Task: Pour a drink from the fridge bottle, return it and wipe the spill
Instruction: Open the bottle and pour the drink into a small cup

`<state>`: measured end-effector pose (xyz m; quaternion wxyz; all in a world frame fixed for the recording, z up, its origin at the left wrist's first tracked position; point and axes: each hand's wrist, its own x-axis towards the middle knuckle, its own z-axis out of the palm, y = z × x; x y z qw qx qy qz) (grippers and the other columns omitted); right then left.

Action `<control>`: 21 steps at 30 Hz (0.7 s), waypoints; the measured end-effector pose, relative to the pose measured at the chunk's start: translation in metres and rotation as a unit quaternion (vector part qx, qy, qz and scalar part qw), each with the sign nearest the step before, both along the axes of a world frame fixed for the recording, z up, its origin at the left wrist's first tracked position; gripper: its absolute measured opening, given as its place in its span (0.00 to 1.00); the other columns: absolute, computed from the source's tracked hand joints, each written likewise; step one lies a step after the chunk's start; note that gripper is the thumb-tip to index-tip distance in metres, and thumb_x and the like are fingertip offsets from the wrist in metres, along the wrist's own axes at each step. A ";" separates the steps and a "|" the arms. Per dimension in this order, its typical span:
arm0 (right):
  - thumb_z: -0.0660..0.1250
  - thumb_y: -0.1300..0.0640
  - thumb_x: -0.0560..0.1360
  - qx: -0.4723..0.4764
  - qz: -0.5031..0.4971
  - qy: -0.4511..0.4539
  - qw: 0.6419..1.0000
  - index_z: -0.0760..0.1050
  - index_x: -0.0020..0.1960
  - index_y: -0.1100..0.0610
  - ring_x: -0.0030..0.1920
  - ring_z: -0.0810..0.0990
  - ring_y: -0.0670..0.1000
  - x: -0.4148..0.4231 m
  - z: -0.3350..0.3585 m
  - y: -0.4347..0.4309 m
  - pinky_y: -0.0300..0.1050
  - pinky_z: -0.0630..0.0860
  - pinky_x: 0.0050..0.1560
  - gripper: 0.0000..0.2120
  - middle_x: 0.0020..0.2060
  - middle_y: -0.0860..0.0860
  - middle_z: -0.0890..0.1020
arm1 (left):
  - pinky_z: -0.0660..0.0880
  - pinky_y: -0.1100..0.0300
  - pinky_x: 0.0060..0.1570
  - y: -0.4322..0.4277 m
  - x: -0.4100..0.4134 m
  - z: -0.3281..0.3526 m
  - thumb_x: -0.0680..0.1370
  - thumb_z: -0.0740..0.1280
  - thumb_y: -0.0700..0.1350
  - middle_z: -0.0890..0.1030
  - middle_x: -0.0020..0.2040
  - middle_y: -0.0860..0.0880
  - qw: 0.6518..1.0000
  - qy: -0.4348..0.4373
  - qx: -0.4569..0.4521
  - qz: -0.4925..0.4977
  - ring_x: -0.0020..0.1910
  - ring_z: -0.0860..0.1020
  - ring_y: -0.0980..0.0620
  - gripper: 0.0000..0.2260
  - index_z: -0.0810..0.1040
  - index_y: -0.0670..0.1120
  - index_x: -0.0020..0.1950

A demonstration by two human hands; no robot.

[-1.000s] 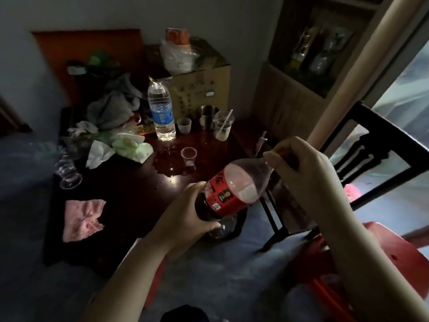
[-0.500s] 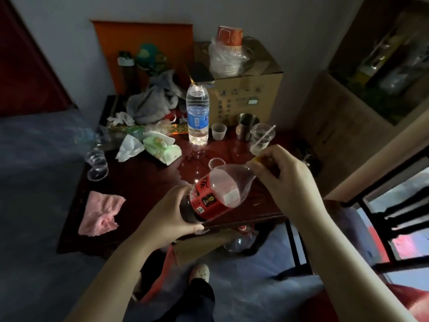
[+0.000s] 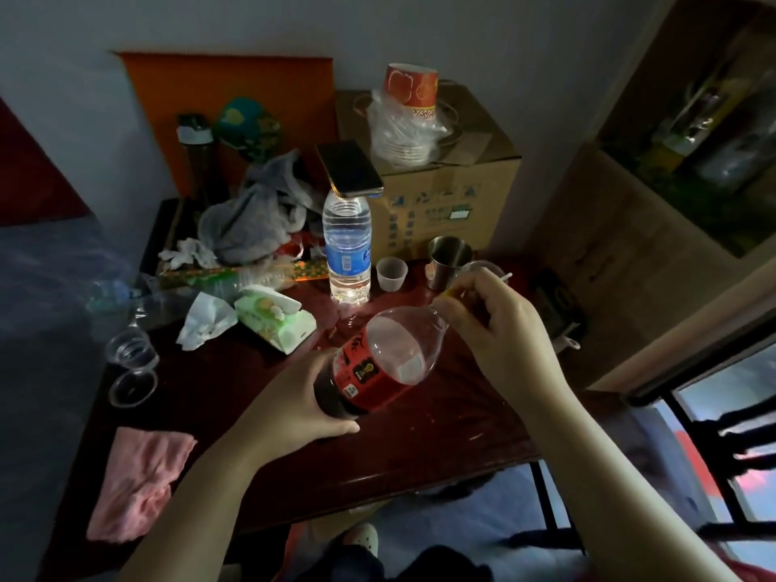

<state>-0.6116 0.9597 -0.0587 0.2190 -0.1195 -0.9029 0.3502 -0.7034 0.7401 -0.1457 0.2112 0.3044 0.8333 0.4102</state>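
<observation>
A red-labelled cola bottle (image 3: 380, 367), mostly empty with dark drink at its base, is tilted over the dark red table (image 3: 441, 447), neck pointing up and right. My left hand (image 3: 294, 407) grips its base. My right hand (image 3: 499, 333) is closed around the yellow cap at the neck. A wet patch of spill (image 3: 344, 317) shines on the table just beyond the bottle. A pink cloth (image 3: 138, 483) lies at the table's front left corner. The small clear cup seen earlier is hidden behind the bottle.
A water bottle (image 3: 347, 249) with a phone (image 3: 349, 170) on top stands mid-table. Near it are a small plastic cup (image 3: 391, 274), a steel cup (image 3: 448, 256), a tissue pack (image 3: 275, 325), stacked clear cups (image 3: 131, 367) and a cardboard box (image 3: 441, 191). A wooden cabinet (image 3: 630, 228) stands right.
My view has swung left and closer over the table. Both hands kept their hold on the cola bottle, which now hangs above the tabletop instead of off its front edge.
</observation>
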 end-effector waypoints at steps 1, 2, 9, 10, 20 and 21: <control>0.66 0.45 0.73 -0.009 0.003 -0.001 1.000 0.75 0.46 0.52 0.37 0.77 0.46 -0.004 -0.001 0.002 0.40 0.72 0.37 0.10 0.36 0.47 0.80 | 0.67 0.79 0.50 0.001 -0.002 0.000 0.60 0.82 0.46 0.77 0.54 0.67 1.000 0.001 0.000 0.001 0.54 0.73 0.74 0.35 0.68 0.68 0.57; 0.66 0.45 0.72 -0.016 0.006 -0.002 1.000 0.75 0.45 0.52 0.37 0.77 0.46 -0.007 -0.002 0.004 0.41 0.72 0.37 0.11 0.36 0.47 0.80 | 0.67 0.80 0.49 0.002 -0.004 0.001 0.60 0.82 0.46 0.77 0.53 0.67 1.000 0.001 0.001 0.002 0.54 0.73 0.74 0.34 0.69 0.68 0.56; 0.68 0.49 0.73 -0.030 0.031 -0.002 0.999 0.75 0.46 0.55 0.39 0.75 0.43 -0.027 0.001 0.016 0.35 0.70 0.36 0.10 0.36 0.46 0.79 | 0.69 0.66 0.60 0.010 -0.009 0.003 0.59 0.82 0.51 0.76 0.59 0.66 1.000 -0.019 -0.011 0.015 0.59 0.73 0.71 0.36 0.70 0.67 0.62; 0.68 0.48 0.73 -0.026 0.036 -0.003 0.999 0.75 0.46 0.56 0.39 0.75 0.44 -0.029 0.001 0.017 0.36 0.69 0.36 0.10 0.36 0.46 0.79 | 0.69 0.66 0.60 0.011 -0.010 0.003 0.59 0.82 0.51 0.75 0.59 0.67 1.000 -0.017 -0.012 0.017 0.59 0.72 0.71 0.37 0.69 0.68 0.62; 0.67 0.50 0.74 -0.033 0.081 0.003 0.996 0.75 0.46 0.56 0.38 0.78 0.47 -0.044 -0.009 0.022 0.41 0.73 0.39 0.09 0.37 0.50 0.80 | 0.72 0.63 0.61 -0.003 -0.031 0.002 0.58 0.81 0.52 0.77 0.59 0.65 0.996 -0.073 -0.057 -0.019 0.57 0.75 0.69 0.35 0.71 0.73 0.57; 0.67 0.51 0.74 -0.042 0.097 0.004 0.994 0.76 0.47 0.56 0.40 0.78 0.47 -0.044 -0.011 0.022 0.41 0.74 0.40 0.09 0.38 0.50 0.80 | 0.72 0.63 0.60 -0.005 -0.034 0.002 0.58 0.81 0.50 0.78 0.58 0.64 0.993 -0.091 -0.061 -0.032 0.56 0.76 0.68 0.34 0.72 0.71 0.57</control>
